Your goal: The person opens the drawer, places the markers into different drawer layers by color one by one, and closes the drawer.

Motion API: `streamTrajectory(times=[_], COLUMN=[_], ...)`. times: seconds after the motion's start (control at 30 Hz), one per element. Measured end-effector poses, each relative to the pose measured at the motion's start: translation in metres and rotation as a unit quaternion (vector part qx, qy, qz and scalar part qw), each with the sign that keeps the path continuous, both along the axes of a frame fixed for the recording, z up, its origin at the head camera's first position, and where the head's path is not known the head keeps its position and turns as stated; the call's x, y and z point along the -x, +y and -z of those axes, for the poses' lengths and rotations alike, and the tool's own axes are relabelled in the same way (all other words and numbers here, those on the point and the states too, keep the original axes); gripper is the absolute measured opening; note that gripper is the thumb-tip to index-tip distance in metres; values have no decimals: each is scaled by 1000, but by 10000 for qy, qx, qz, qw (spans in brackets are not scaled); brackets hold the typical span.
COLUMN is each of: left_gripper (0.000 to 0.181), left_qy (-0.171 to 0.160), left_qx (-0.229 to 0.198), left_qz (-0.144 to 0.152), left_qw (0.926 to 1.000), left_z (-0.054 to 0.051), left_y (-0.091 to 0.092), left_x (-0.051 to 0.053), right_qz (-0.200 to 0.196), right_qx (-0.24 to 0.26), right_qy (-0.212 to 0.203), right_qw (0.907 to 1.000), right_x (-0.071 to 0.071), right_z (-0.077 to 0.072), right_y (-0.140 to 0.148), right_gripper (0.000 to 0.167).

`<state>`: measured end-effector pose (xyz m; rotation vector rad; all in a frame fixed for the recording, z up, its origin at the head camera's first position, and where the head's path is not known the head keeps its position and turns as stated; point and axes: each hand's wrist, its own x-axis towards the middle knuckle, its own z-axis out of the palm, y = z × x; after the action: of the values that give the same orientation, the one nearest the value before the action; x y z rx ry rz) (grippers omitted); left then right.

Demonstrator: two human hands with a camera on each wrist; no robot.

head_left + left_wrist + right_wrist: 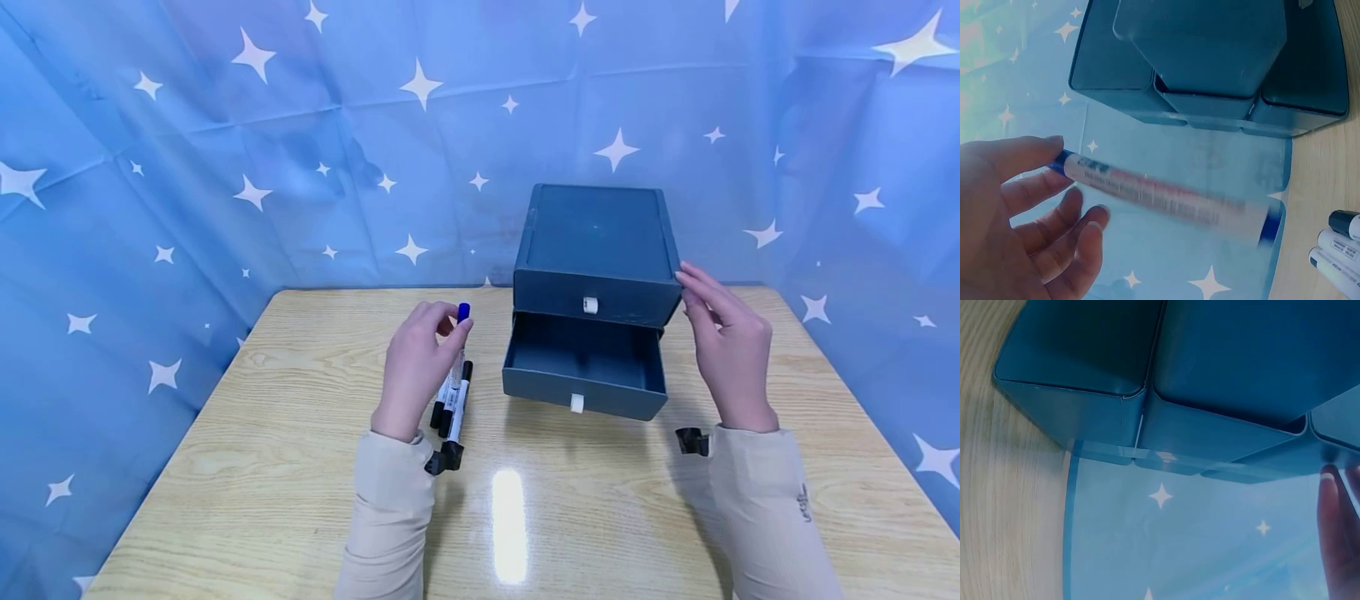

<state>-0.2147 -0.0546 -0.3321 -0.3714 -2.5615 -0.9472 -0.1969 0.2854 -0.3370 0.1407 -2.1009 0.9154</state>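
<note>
In the head view, my left hand (416, 362) pinches a marker with blue ends (463, 312) between thumb and forefinger, above the table. Its white printed barrel (1160, 197) hangs slightly blurred in the left wrist view, the other fingers loosely bent below. A dark blue drawer cabinet (600, 233) stands right of centre, its middle drawer (581, 393) pulled out. My right hand (731, 350) touches the cabinet's upper right side with extended fingertips; a finger (1335, 525) rests against that side in the right wrist view. Several black-capped markers (456, 417) lie beside my left wrist.
The wooden table (285, 458) carries everything. A blue cloth with white stars (420, 167) hangs behind and at both sides. White pull tabs (590, 305) mark the drawer fronts. Small black devices (448, 457) sit at both wrists.
</note>
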Motion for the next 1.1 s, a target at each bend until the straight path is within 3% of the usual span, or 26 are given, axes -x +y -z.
streamTrajectory(times=[0.2,0.63,0.87,1.1], left_gripper=[23,16,16,16], left_qy=[236,1011,1403,1391], left_qx=[36,-110,-194,-228], left_qz=[134,897,908,1013], left_qw=[9996,9908,9857,9848], left_z=[-3,-16,-23,-27], left_y=[4,10,12,15], left_x=[-4,-14,-21,-25], right_qz=[16,-26,-52,-77], right_qx=[-1,-7,20,35], right_qy=[-31,99,119,126], right_qw=[10000,9999,9999,9999], right_x=[-1,0,1,1], right_z=[0,0,1,1], right_y=[-1,-1,-1,-1], right_gripper=[28,28,28,28])
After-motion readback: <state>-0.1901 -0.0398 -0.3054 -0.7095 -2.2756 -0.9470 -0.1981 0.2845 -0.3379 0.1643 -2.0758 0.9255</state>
